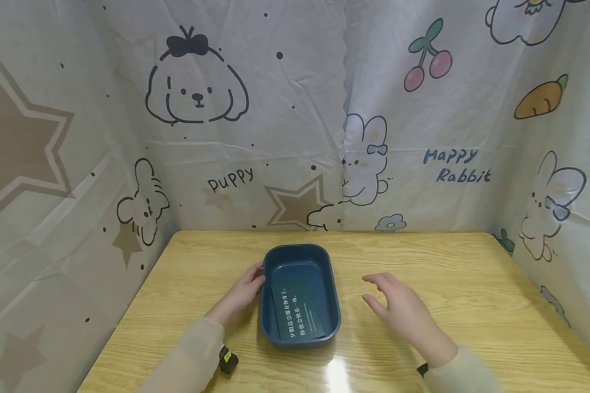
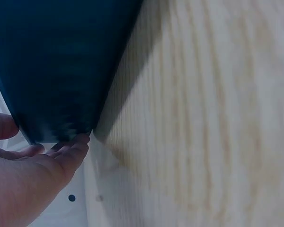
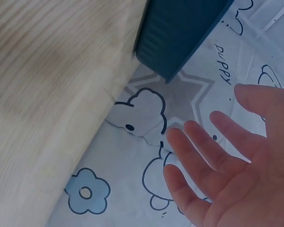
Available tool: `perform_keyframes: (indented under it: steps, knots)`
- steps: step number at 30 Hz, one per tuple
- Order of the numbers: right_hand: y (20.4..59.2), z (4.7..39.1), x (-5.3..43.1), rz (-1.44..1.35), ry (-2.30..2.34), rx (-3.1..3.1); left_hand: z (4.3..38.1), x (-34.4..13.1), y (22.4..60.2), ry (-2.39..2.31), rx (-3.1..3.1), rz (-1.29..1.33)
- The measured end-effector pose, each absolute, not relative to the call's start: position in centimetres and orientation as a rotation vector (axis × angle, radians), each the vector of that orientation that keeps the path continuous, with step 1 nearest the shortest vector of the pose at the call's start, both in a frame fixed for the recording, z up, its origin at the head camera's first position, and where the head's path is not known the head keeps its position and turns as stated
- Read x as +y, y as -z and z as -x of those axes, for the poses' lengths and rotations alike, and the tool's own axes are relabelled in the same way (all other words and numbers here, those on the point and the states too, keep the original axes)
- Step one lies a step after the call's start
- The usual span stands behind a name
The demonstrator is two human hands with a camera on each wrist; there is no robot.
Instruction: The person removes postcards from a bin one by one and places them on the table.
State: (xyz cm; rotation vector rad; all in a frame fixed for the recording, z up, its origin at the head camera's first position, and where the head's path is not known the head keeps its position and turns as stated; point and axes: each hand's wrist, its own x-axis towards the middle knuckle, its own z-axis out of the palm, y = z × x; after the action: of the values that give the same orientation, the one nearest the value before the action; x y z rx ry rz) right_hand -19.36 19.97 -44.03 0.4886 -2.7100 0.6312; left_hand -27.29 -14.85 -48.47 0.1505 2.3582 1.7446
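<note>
A deep blue rectangular plastic bin (image 1: 330, 273) stands upright on the wooden table. Inside, a flat dark green sheet or booklet (image 1: 295, 311) with white Chinese writing lies on the bottom; its thickness cannot be told. My left hand (image 1: 243, 289) holds the bin's left side, thumb at the rim and fingers against the outer wall. The left wrist view shows those fingers (image 2: 71, 151) at the wall. To the right of the bin, apart from it, my right hand (image 1: 400, 308) hovers with relaxed, spread fingers and nothing in it. Its palm shows in the right wrist view.
The yellow wood-grain table (image 1: 423, 256) ends at a back edge against a white printed curtain (image 1: 285, 136). That curtain also closes in the left and right sides. A small black device (image 1: 228, 360) is at my left wrist.
</note>
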Motion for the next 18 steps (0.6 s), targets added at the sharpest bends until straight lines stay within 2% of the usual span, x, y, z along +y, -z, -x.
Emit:
perform_keyframes:
  steps: [11,18]
  knots:
    - [45.5,19.8,19.7,-0.412,-0.784,-2.838,25.7,-14.0,48.2,-1.721,2.371,-0.224]
    - [45.6,19.8,19.1,-0.346,-1.355,-2.882,25.0,-13.4,48.3,-1.768,2.363,-0.217]
